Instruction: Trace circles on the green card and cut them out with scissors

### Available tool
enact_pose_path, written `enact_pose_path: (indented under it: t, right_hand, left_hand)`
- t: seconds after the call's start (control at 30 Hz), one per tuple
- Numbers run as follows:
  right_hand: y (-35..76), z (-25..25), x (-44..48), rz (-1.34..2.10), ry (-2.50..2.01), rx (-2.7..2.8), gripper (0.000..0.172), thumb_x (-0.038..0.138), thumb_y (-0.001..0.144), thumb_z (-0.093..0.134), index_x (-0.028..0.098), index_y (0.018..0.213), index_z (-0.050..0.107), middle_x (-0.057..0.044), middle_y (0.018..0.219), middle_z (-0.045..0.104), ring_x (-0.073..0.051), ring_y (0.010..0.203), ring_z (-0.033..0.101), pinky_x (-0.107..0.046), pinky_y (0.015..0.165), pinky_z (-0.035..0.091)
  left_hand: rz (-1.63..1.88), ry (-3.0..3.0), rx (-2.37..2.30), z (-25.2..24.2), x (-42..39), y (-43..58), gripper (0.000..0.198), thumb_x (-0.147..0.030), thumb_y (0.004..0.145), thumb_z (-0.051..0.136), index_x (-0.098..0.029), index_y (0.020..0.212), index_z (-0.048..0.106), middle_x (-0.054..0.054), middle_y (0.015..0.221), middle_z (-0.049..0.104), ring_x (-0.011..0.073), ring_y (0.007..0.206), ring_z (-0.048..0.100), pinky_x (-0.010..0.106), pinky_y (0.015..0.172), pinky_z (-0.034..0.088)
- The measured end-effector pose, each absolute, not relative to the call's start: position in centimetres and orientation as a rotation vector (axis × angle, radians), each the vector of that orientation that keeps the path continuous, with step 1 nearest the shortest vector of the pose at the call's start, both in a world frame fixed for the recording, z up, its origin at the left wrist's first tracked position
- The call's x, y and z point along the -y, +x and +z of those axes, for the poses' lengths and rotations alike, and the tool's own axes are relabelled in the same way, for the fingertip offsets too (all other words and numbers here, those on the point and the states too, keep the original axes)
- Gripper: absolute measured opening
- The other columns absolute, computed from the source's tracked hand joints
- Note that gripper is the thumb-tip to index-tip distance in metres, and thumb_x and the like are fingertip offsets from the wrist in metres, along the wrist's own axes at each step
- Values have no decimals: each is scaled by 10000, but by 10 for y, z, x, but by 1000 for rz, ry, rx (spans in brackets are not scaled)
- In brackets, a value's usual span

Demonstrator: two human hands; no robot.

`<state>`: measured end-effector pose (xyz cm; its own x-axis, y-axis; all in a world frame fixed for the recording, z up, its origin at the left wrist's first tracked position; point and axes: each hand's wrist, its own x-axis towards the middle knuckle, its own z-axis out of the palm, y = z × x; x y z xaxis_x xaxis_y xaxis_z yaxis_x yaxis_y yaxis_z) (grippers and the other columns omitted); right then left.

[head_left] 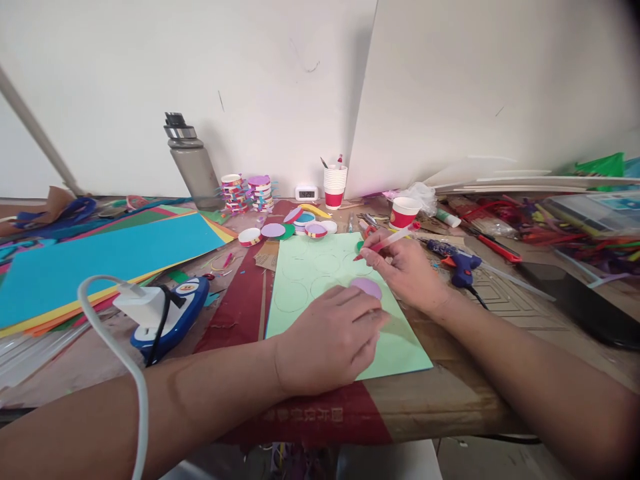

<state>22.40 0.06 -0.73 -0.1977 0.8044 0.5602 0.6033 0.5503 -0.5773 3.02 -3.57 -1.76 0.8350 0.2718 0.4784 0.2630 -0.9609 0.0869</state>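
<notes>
Right fingers (377,262) pinching red-tipped pen (399,236), left fingers (357,308) at purple disc (367,287) — grip hidden.

The one camera looks from the person's head, close above the near side of the green paper (400,347). It faces forward and down, past the paper to the white wall (250,80). Far right of the paper looks dark, maybe blocked.

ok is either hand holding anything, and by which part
The right hand holds the red pen near its tip; whether the left hand grips the purple disc is unclear.
</notes>
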Motion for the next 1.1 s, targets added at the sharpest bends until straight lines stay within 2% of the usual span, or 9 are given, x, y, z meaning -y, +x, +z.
enact_pose_path:
  t: [0.07, 0.13, 0.27, 0.4, 0.53, 0.77, 1.1]
  right_hand:
    - [224, -7, -1, 281, -1146, 1913, 233, 288, 934, 535, 180, 761, 649, -57, 838, 681, -174, 737, 607, -310, 690, 440]
    - [225, -6, -1, 274, -1145, 1925, 237, 292, 937, 531, 179, 764, 648, -58, 851, 684, -172, 737, 604, -307, 685, 438]
    - [227, -6, -3, 286, -1162, 1893, 239, 317, 931, 547, 181, 757, 636, -61, 819, 683, -182, 748, 616, -307, 681, 441]
    - [229, -6, -3, 306, -1162, 1860, 248, 341, 932, 555, 180, 764, 638, -62, 797, 673, -194, 780, 626, -310, 696, 447]
    - [231, -6, -5, 323, -1173, 1850, 248, 352, 931, 561, 168, 788, 645, -61, 793, 658, -186, 772, 613, -298, 662, 426]
    - [230, -6, -4, 348, -1176, 1834, 235, 345, 927, 551, 168, 798, 635, -51, 781, 636, -156, 690, 548, -286, 592, 381]
    - [230, -7, -5, 366, -1168, 1826, 220, 330, 922, 552, 162, 802, 628, -53, 810, 633, -142, 663, 526, -285, 577, 371]
  left_hand:
    - [788, 2903, -566, -17, 35, 31, 287, -221, 950, 465, -137, 1163, 637, 117, 1189, 666, 232, 1083, 586, 417, 957, 459]
    - [783, 2788, -653, -15, 32, 29, 305, -197, 963, 437, -157, 1193, 635, 108, 1234, 665, 228, 1128, 586, 425, 985, 461]
    - [851, 2516, -776, -8, 22, 25, 360, -79, 935, 384, -191, 1113, 677, 54, 1160, 708, 180, 1095, 622, 359, 971, 488]
    - [896, 2412, -856, -2, 15, 23, 384, -60, 903, 368, -190, 1050, 699, 32, 1102, 721, 169, 1048, 644, 337, 953, 501]
    - [849, 2330, -897, 0, 10, 22, 367, -93, 904, 379, -182, 1015, 718, 26, 1068, 736, 169, 1011, 654, 339, 947, 498]
    - [912, 1865, -971, 7, 2, 20, 260, -258, 899, 489, -180, 928, 735, 38, 1002, 747, 181, 942, 657, 341, 880, 516]
    - [960, 1826, -972, 4, 0, 20, 225, -261, 862, 520, -182, 873, 730, 37, 963, 738, 179, 922, 645, 336, 882, 513]
